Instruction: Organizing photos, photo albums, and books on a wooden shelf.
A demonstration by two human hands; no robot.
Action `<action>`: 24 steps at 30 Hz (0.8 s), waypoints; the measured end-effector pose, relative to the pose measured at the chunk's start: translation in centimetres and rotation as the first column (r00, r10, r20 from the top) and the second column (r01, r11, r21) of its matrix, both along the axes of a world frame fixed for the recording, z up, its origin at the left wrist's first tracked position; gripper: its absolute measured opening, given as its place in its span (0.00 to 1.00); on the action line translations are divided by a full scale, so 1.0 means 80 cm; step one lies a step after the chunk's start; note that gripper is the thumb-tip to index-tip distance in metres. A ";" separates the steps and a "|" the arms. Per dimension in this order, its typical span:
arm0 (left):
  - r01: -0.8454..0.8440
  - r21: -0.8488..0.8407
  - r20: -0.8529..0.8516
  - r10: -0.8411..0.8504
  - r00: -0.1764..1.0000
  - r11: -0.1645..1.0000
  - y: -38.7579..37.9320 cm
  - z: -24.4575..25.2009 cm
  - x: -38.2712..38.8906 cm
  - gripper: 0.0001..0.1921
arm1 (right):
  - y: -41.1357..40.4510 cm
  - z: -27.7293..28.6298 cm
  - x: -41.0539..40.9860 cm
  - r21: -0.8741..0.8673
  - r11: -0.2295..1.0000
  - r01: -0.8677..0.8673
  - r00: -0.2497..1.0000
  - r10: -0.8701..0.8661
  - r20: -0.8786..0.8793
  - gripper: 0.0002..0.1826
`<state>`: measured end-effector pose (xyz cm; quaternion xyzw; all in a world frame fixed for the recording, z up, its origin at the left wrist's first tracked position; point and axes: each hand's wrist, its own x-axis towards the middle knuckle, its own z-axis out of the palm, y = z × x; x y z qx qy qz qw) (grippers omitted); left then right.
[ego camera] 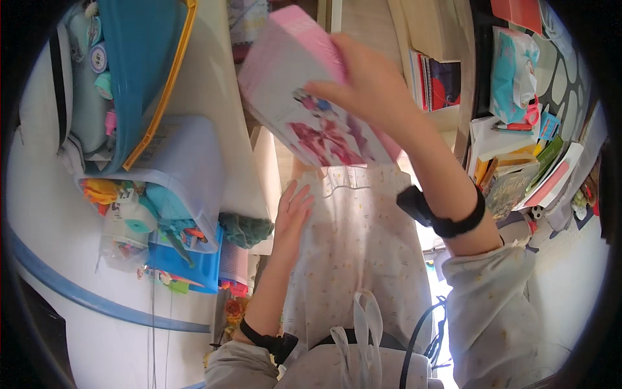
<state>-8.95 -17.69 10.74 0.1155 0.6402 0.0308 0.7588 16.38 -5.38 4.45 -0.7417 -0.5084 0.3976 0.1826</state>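
A pink and white box point(306, 92) with a printed picture of a figure and a large red bow is held up before me, tilted. My right hand point(364, 80) grips it from the right, the thumb on its white face and the fingers over the pink side. My left hand point(294, 206) is lower and to the left, below the box and apart from it, its fingers spread and nothing in it. It hangs beside the light patterned trousers point(359, 233) on my legs. Both forearms wear black straps.
At left, a translucent storage bin point(194, 146) holds toys and bottles, beside a blue tub with an orange rim point(160, 107). A blue basket point(184, 262) stands below. At right are stacked books point(515, 180), a pack of wipes point(510, 73), pink scissors point(532, 112) and shelved notebooks point(425, 80).
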 end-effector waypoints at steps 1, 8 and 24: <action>-0.001 0.009 0.020 0.001 1.000 1.000 -0.006 -0.003 -0.002 0.31 | 0.015 -0.004 -0.007 -0.061 0.998 -0.021 1.000 0.021 -0.006 0.32; -0.253 0.107 -0.157 0.267 0.951 0.962 -0.019 -0.051 0.014 0.32 | 0.066 -0.095 -0.016 -0.198 0.973 -0.117 0.987 0.092 -0.131 0.33; -0.409 -0.103 0.023 0.413 0.910 0.907 0.007 -0.154 -0.011 0.28 | 0.118 -0.165 -0.097 -0.185 0.785 -0.591 0.693 0.377 -0.614 0.48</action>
